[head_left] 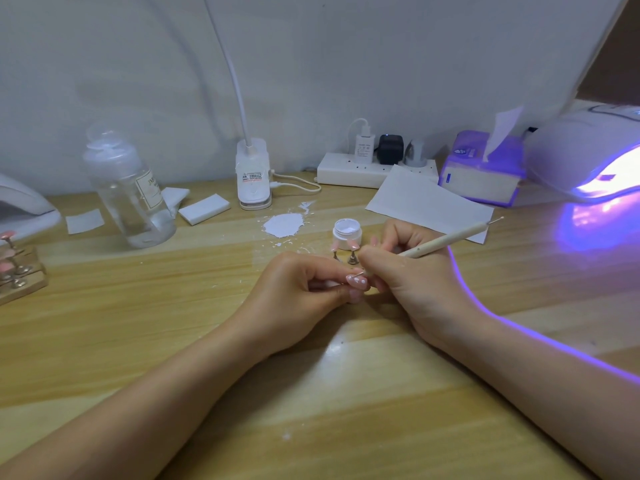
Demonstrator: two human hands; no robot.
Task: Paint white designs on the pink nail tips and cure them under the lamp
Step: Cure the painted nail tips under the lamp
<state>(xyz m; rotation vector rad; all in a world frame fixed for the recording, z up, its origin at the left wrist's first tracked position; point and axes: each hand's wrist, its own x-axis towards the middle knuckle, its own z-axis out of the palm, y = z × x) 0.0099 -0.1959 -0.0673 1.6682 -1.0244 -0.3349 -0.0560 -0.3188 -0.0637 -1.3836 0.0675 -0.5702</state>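
My left hand (304, 289) pinches one pink nail tip (356, 280), glossy and with small white dots on it, and my right hand (412, 271) grips one dotting tool (446, 239) like a pen, its metal point touching this tip just in front of the white paint jar (347, 233). Directly in front of the jar stand two more pink tips (352, 243) on small metal stands, and far left of the jar I count about three others on a wooden holder (20, 282). To the right of the jar one curing lamp (588, 154) glows violet, and left of the jar are one white paint puddle (284, 225) and one clear bottle (128, 188).
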